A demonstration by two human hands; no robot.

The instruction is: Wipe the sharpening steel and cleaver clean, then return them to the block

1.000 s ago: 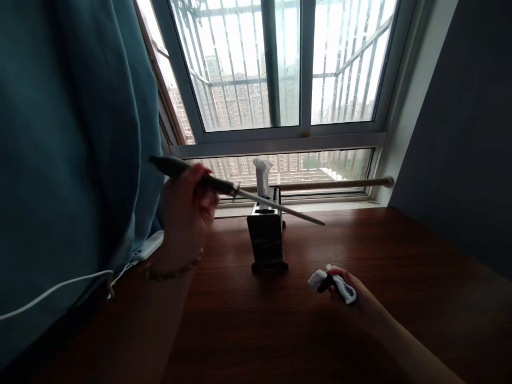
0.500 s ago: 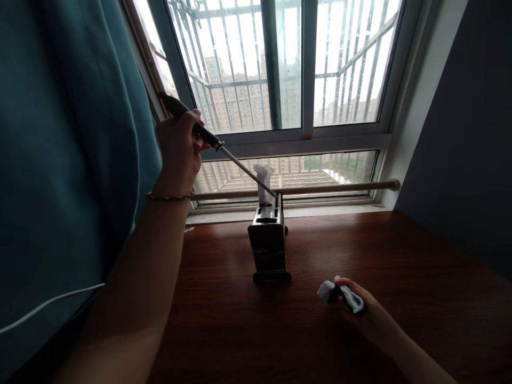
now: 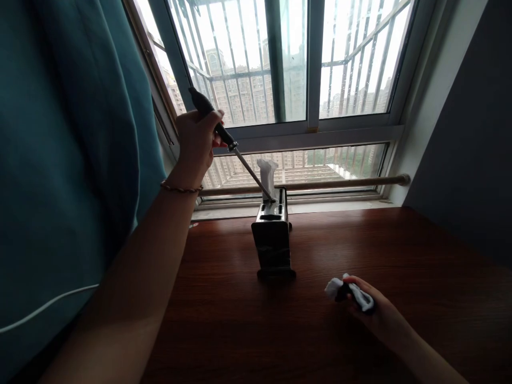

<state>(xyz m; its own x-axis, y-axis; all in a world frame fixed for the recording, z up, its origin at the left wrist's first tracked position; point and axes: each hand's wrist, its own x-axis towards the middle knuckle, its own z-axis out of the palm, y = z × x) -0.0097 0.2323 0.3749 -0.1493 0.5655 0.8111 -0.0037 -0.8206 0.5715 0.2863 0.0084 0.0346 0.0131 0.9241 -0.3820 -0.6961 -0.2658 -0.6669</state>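
Observation:
My left hand (image 3: 197, 143) is raised and closed around the black handle of a sharpening rod (image 3: 224, 140). The thin metal shaft slants down to the right, and its tip sits at the top of a dark metal slotted holder (image 3: 273, 242) standing on the wooden table (image 3: 400, 250). A white handle (image 3: 266, 176) sticks up out of that holder. My right hand (image 3: 370, 312) rests on the table at the lower right, fingers closed on a crumpled white cloth (image 3: 352, 292) with something dark inside it.
A teal curtain (image 3: 68, 160) hangs along the left, with a white cable (image 3: 44, 308) running across its lower part. Behind the table is a barred window (image 3: 288, 64) with a wooden rod (image 3: 344, 185) along the sill. A dark wall (image 3: 472, 133) bounds the right side.
My left hand has lifted and swung the rod from nearly level to steeply slanted, bringing its tip down to the holder's top. My right hand with the cloth stays on the table.

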